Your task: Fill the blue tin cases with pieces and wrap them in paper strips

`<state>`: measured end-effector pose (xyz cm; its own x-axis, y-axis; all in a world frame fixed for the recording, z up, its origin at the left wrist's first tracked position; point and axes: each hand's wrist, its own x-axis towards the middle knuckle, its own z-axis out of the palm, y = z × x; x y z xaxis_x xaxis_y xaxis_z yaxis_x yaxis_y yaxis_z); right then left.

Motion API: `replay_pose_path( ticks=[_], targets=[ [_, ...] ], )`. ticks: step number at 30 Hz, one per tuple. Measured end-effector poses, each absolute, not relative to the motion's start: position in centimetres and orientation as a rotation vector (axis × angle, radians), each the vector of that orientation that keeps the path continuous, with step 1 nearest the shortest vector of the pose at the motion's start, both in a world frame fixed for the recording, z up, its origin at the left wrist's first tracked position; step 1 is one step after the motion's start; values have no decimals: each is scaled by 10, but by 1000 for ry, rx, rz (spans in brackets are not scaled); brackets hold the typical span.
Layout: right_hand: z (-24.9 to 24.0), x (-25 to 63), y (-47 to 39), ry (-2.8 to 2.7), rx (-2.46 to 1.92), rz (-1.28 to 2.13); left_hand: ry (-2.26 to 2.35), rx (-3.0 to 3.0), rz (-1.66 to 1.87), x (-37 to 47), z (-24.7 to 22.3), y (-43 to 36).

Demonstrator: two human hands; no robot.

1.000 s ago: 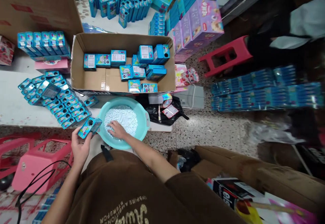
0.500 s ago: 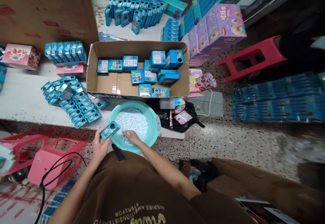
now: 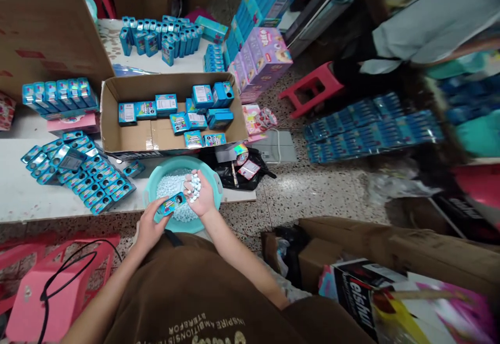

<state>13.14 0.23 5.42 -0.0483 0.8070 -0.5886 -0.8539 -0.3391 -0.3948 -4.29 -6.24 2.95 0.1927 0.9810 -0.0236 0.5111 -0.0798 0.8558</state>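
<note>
My left hand [image 3: 150, 225] grips a small blue candy box [image 3: 169, 203], tilted, with a dark round hole in its face. Beside it my right hand [image 3: 203, 198] is turned palm up, its fingers cupped around a small heap of white candies [image 3: 192, 187]. Both hands are over the near part of a turquoise basin [image 3: 214, 177], which holds many loose pale candies [image 3: 167, 181]. The box's holed end is close to the candies in my right palm. A gap between the box and my right fingers is hard to make out.
Behind the basin stands an open cardboard carton [image 3: 135, 138] with several blue boxes inside. Rows of blue boxes [image 3: 97, 185] lie on the white table [image 3: 15, 177] to the left. Purple boxes [image 3: 269, 55], a red stool [image 3: 312, 86] and another person's sleeve [image 3: 433, 21] are farther right.
My right hand has come up out of the loose candies and turned palm up with a handful. The left hand still holds the box. The whole view has swung to the right.
</note>
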Motion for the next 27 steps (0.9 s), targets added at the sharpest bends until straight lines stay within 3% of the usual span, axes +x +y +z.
replay_pose_path(
  ticks=[11,27],
  targets=[
    [64,122,-6,-45,-936,1361,1226,1962,752,-35,33,-45],
    [71,124,0,-148,-904,1320,1267,1819,848,-25,33,-41]
  ],
)
